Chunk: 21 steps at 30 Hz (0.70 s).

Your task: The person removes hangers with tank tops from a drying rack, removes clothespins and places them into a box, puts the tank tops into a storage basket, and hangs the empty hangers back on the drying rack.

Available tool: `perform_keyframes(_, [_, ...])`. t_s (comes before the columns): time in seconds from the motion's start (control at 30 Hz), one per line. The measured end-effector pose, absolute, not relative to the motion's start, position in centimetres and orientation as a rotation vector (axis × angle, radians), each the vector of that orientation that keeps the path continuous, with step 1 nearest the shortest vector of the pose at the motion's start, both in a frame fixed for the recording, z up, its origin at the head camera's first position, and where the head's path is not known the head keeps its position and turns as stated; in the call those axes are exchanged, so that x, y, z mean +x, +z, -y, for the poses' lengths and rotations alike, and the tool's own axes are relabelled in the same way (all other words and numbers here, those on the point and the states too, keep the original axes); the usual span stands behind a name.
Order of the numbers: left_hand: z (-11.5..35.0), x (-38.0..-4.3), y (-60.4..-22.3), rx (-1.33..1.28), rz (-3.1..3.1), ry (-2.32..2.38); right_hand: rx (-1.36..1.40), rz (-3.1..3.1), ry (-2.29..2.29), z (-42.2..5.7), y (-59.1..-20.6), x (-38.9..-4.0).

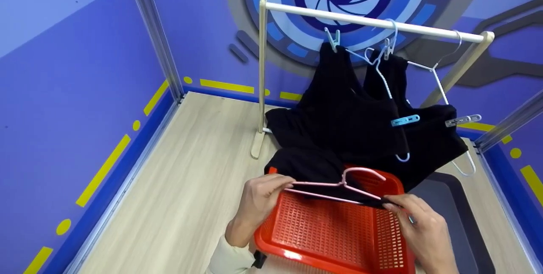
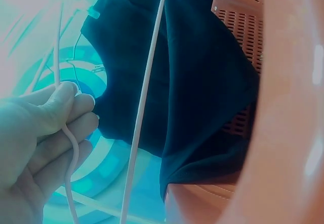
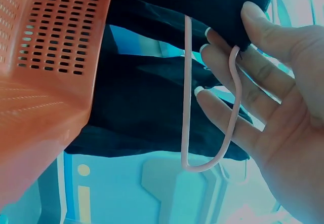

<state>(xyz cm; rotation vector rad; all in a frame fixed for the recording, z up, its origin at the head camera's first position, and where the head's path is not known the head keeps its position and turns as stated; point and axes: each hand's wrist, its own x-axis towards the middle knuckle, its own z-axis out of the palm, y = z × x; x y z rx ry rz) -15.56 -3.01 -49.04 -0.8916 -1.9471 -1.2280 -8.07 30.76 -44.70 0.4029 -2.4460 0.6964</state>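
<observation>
A pink clothes hanger [image 1: 318, 184] is held level above the red plastic basket [image 1: 292, 254]. My left hand [image 1: 258, 197] pinches its left arm between thumb and fingers, the wire running across the palm side in the left wrist view. My right hand [image 1: 424, 223] is at the hanger's other end. There its thumb and fingertips pinch the edge of a black garment [image 3: 202, 3], and the hanger's rounded end [image 3: 202, 167] sticks out below the cloth. More black cloth [image 1: 303, 161] hangs over the basket's far rim.
Behind the basket stands a rack [image 1: 314, 9] with a white rail. Two black tops [image 1: 348, 117] hang there on a blue hanger [image 1: 384, 81] and a white hanger [image 1: 441, 85], with clothespins [image 1: 405, 120] on them. A dark grey tray [image 1: 460, 206] lies at the right. Blue walls surround the wooden table.
</observation>
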Motion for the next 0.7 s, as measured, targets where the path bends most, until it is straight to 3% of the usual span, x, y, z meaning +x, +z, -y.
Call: perform_keyframes(0.7, [6.6, -16.1, -48.7, -0.814, 1.921, -1.243, 0.179, 2.336, 0.658, -33.0, -45.8, -8.8])
